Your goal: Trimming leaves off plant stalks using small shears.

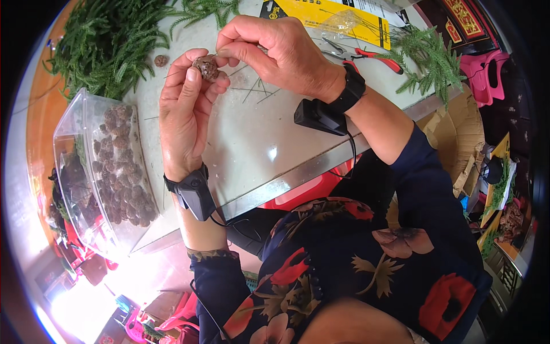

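My left hand [184, 100] holds a small brown pine cone [206, 67] between thumb and fingers above the far part of the table. At the cone's upper right edge, my right hand [272, 54] is closed in a pinch. What sits between its fingertips is too small to make out. Several thin dark wires or stems [252, 93] lie on the tabletop just below the right hand. A single loose cone [161, 60] rests left of my left hand.
A clear plastic bin [86, 137] with many pine cones stands left. Green artificial branches [112, 43] are heaped at far left, with another sprig [429, 63] at right. Red-handled pliers [384, 58] lie beside a yellow package [344, 20]. The table's metal edge [298, 172] runs nearest me.
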### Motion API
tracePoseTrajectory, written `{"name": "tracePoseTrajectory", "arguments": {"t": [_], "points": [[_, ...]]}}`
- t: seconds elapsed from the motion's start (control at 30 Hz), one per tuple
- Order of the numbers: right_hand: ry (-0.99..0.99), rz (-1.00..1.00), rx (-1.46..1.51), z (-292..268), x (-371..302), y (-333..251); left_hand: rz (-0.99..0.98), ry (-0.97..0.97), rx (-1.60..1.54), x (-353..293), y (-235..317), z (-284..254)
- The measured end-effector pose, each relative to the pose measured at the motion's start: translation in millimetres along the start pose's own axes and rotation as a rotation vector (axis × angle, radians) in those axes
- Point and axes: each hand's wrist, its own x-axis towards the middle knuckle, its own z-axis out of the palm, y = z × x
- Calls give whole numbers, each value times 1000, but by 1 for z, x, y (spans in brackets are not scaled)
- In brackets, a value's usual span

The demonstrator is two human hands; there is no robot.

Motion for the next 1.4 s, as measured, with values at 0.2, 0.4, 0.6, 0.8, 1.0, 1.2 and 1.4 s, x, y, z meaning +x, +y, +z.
{"name": "tracePoseTrajectory", "arguments": {"t": [0.2, 0.4, 0.6, 0.8, 1.0, 1.2, 1.4], "points": [[-51, 21, 94, -2, 1, -1, -27, -2, 30, -2, 0, 4], [-94, 65, 123, -7, 2, -2, -38, -51, 30, -2, 1, 5], [-124, 77, 220, -8, 4, 4, -30, -49, 12, -2, 1, 2], [-131, 60, 197, -9, 2, 5, -59, -60, 69, -2, 2, 2], [-231, -70, -189, -23, 12, -22, -92, -50, 48, -3, 2, 0], [-212, 309, 363, -28, 14, 1, -49, -89, -71, -1, 2, -6], [-386, 454, 397, -30, 16, 2, -24, -99, -94, -1, 3, -9]]}}
